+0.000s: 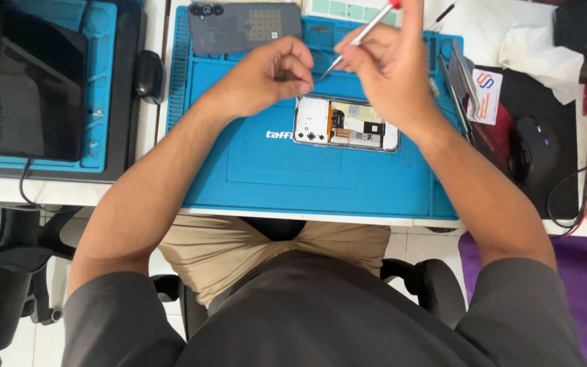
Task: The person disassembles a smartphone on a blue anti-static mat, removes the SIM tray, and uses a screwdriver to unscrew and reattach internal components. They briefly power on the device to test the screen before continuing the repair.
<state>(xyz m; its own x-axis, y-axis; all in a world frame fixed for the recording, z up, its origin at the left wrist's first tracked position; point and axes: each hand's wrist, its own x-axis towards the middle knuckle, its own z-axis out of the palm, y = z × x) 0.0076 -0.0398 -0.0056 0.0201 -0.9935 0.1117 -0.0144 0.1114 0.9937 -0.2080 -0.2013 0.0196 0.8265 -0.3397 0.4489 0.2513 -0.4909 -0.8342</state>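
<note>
An opened phone [345, 123] lies face down on the blue work mat [273, 170], its white frame and inner parts showing. My right hand [382, 68] hovers above it, gripping a slim screwdriver [361, 32] with a red cap, tip pointing down-left. My left hand [270, 71] is curled just left of the tip, fingers pinched together; whether anything small sits between them is not visible. The phone's grey back cover [244, 27] rests at the mat's far edge.
A dark tablet [35, 88] lies on a second blue mat at left. A black mouse [535, 146], cables and a white cloth [538, 51] sit at right. A small black object [148, 73] lies between the mats. Chair arms and my lap are below the table edge.
</note>
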